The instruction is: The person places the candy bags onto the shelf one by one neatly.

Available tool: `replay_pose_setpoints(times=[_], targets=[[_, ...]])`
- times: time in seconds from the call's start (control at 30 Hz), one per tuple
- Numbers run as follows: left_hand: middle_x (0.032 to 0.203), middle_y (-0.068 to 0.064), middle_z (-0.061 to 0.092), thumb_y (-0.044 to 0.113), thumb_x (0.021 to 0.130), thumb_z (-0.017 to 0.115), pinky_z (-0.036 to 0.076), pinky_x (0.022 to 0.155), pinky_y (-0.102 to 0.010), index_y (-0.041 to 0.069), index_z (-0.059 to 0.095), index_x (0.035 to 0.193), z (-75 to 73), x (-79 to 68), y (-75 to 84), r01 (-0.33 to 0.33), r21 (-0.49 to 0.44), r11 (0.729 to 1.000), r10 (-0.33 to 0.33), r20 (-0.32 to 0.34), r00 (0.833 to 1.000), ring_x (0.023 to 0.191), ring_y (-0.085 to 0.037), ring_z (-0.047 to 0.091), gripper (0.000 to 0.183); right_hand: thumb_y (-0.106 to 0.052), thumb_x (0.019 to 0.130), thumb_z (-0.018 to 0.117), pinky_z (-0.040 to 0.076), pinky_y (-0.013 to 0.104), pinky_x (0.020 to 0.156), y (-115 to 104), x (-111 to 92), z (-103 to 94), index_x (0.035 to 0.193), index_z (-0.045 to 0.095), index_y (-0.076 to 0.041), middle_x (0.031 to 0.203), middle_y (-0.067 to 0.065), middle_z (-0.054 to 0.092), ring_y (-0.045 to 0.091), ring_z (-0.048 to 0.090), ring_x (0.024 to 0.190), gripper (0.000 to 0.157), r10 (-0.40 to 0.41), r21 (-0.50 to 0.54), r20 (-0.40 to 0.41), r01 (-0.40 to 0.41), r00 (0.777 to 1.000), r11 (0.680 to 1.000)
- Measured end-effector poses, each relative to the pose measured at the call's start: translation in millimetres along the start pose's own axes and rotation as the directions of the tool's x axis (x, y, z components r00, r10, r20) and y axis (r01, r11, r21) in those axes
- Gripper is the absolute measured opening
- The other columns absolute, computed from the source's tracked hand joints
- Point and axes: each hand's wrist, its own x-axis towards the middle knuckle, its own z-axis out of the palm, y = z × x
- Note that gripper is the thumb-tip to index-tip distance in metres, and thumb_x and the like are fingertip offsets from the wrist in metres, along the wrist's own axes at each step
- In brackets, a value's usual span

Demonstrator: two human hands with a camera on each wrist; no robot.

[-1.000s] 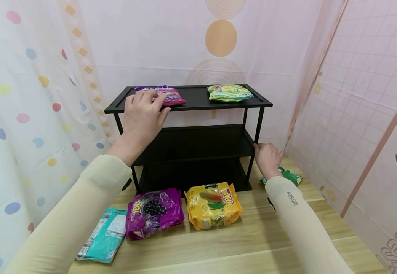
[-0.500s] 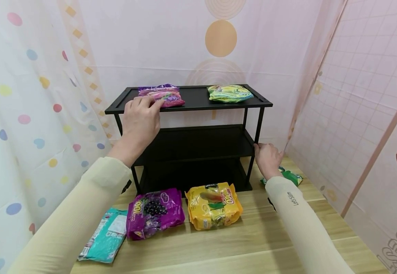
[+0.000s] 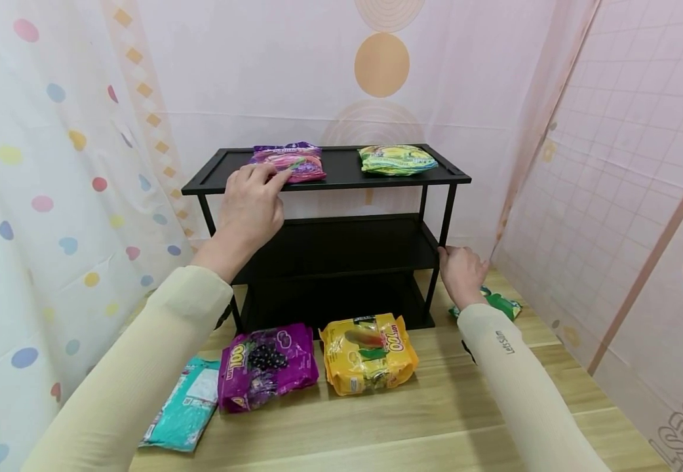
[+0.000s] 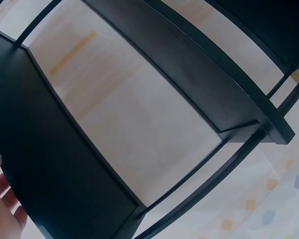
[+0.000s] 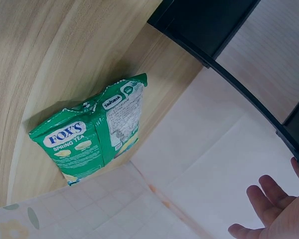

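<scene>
A pink and purple candy bag (image 3: pixel 294 160) lies on the left half of the top shelf of a black three-tier rack (image 3: pixel 335 244). My left hand (image 3: pixel 253 200) touches the bag's front left side with its fingers. In the left wrist view, fingers (image 4: pixel 9 199) show at the shelf edge; the bag is hidden there. My right hand (image 3: pixel 462 272) rests against the rack's right front post. Its fingers are spread in the right wrist view, one touching the black frame. Beside that hand, a green Fox's candy bag (image 5: pixel 97 129) lies on the table.
A yellow-green bag (image 3: pixel 397 160) sits on the top shelf's right half. Before the rack, on the wooden table (image 3: pixel 424 419), lie a purple bag (image 3: pixel 267 367), a yellow mango bag (image 3: pixel 371 354) and a teal bag (image 3: pixel 182 410). Printed curtains (image 3: pixel 630 196) enclose the table.
The pink and purple bag has shifted a little to the right along the top shelf. My left hand has moved from over the bag to its front left side. My right hand stays put.
</scene>
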Motion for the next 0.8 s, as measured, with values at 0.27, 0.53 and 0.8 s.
replay_pose_setpoints(times=[0.27, 0.53, 0.8], targets=[[0.13, -0.023, 0.055, 0.006, 0.092, 0.045, 0.036, 0.104, -0.055, 0.002, 0.056, 0.138, 0.9, 3.4, 1.2, -0.001, 0.009, 1.0, 0.0, 0.107, 0.994, 0.121, -0.042, 0.047, 0.047, -0.032, 0.106, 0.046, 0.031, 0.067, 0.098, 0.8, -0.4, -0.2, 0.108, 0.075, -0.006, 0.101, 0.022, 0.067, 0.043, 0.062, 0.097, 0.039, -0.012, -0.002, -0.017, 0.012, 1.0, 1.0], [0.13, -0.025, 0.054, 0.005, 0.09, 0.05, 0.032, 0.111, -0.052, -0.003, 0.059, 0.132, 0.0, -1.9, 2.0, -0.042, -0.017, 0.999, 0.042, 0.002, 0.999, 0.125, -0.042, 0.047, 0.044, -0.033, 0.106, 0.045, 0.031, 0.067, 0.098, 0.1, -0.8, 0.8, 0.111, 0.075, -0.007, 0.102, 0.021, 0.067, 0.042, 0.062, 0.098, 0.04, -0.009, -0.006, -0.01, 0.008, 1.0, 1.0], [0.128, -0.027, 0.054, 0.006, 0.089, 0.049, 0.034, 0.109, -0.052, -0.006, 0.059, 0.131, 2.5, -2.5, 5.5, -0.11, 0.046, 0.993, 0.11, 0.009, 0.994, 0.119, -0.044, 0.05, 0.044, -0.032, 0.106, 0.044, 0.03, 0.067, 0.098, 0.4, -0.8, 0.1, 0.111, 0.075, -0.006, 0.103, 0.022, 0.067, 0.043, 0.062, 0.098, 0.04, -0.009, 0.005, -0.011, 0.009, 1.0, 1.0]])
